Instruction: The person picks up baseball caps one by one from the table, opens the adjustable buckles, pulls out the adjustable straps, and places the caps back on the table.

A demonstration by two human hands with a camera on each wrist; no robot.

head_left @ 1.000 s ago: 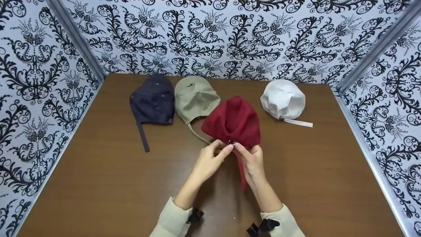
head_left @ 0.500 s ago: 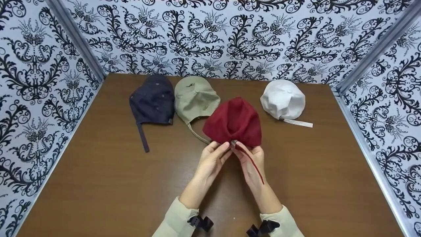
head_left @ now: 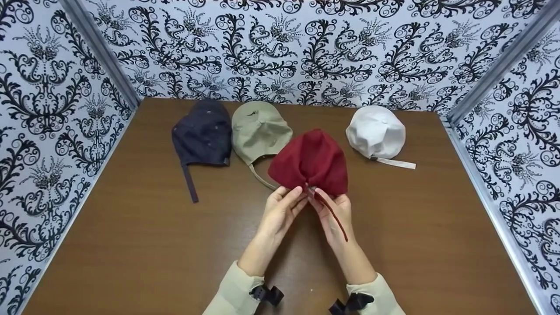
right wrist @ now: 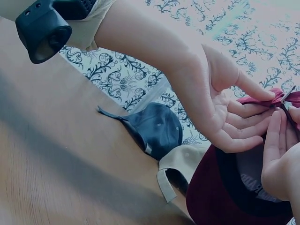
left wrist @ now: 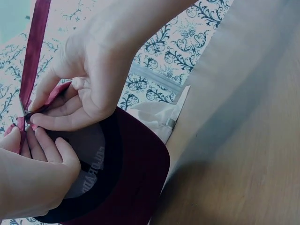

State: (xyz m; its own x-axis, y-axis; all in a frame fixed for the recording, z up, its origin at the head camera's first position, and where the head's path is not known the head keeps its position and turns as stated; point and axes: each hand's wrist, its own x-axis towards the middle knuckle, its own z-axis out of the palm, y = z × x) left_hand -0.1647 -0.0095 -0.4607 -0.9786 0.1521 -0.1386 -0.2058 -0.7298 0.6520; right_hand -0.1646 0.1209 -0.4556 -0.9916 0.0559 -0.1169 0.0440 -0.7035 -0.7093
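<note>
A red cap (head_left: 315, 157) is held up at its back opening, crown away from me. My left hand (head_left: 280, 212) pinches the back edge left of the metal buckle (head_left: 311, 190). Right beside the buckle, my right hand (head_left: 336, 214) grips the other side, thumb on top. The strap's free end (head_left: 336, 216) trails over the right palm and wrist. From the left wrist view, the strap (left wrist: 35, 51) rises out of the buckle (left wrist: 22, 110) between both hands, and the dark red brim (left wrist: 143, 173) shows below. Lettering lines the cap's inside (left wrist: 89, 176).
A navy cap (head_left: 203, 133) and a khaki cap (head_left: 260, 129) lie side by side at the back left of the brown table (head_left: 153, 245). A white cap (head_left: 377, 131) lies back right, its strap sticking out. Patterned walls (head_left: 280, 48) enclose three sides.
The red strap's free end swung from hanging between the hands to lying over the right hand. My left fingertips moved off the buckle to the cap's edge. The other caps stayed put.
</note>
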